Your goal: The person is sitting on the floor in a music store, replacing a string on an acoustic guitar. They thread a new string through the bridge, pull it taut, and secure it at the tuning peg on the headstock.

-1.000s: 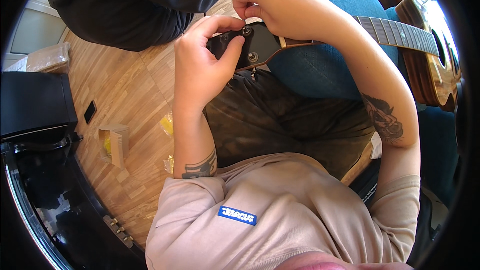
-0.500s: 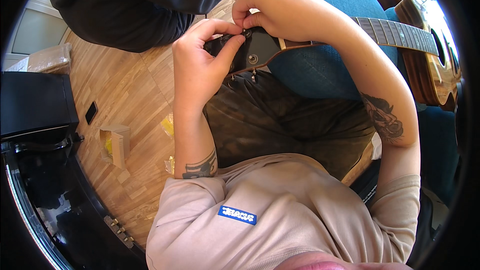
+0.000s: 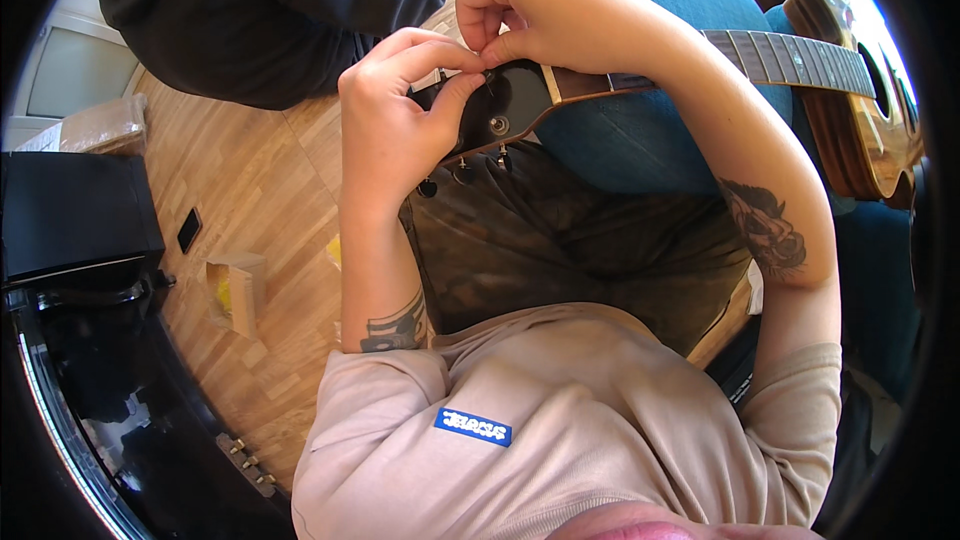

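Observation:
An acoustic guitar lies across my lap and the blue seat, its black headstock in front of me and its fretted neck running right to the wooden body. Tuning pegs stick out along the headstock's near edge, and a metal post stands on its face. At the far edge, my left hand pinches thumb and forefinger together. My right hand pinches at the same spot, fingertips almost touching the left's. Whatever small part sits between the fingertips is too hidden to name.
A person in dark clothes is close by at the far left. On the wooden floor lie a phone and an open cardboard box. A glossy black piano stands at left. The blue seat supports the neck.
Both hands have shifted slightly left, still pinching at the headstock's far edge. More of the neck beside the nut and the near tuning pegs now shows.

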{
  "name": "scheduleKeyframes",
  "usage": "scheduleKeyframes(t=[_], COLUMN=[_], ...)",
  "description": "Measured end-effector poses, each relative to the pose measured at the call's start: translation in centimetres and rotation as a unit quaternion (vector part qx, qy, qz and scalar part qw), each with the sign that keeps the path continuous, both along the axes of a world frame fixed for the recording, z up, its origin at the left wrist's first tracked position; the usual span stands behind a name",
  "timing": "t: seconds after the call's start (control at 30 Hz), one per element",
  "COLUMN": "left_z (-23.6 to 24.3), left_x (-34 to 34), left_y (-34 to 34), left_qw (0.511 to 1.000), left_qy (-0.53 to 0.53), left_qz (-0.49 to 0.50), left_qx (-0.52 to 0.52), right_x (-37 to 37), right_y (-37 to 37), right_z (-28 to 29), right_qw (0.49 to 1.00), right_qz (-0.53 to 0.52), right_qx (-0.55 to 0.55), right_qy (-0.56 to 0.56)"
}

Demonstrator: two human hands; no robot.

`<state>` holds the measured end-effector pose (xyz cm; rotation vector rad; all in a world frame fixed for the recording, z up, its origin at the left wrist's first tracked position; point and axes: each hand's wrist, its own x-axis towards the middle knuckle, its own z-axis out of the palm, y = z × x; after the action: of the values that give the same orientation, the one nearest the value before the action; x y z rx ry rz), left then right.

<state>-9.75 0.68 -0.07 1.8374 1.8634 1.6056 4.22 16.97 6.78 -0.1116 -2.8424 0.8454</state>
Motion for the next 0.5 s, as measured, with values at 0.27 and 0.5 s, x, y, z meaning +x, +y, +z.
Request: scheduleKeyframes(t=[0.27, 0.5], left_z=[-0.5, -1.1], left_x=[0.1, 0.3], left_y=[-0.4, -0.2], left_qw=[0.999, 0.998], left_qy=[-0.009, -0.037], left_qz=[0.005, 0.013], left_qx=[-0.050, -0.040], right_x=[0.7, 1.4], right_y=[0.0, -0.2], right_z=[-1.2, -2.5], right_qw=[0.999, 0.996], right_qz=[-0.001, 0.006], right_qx=[-0.025, -0.001], right_qy=[0.040, 0.091])
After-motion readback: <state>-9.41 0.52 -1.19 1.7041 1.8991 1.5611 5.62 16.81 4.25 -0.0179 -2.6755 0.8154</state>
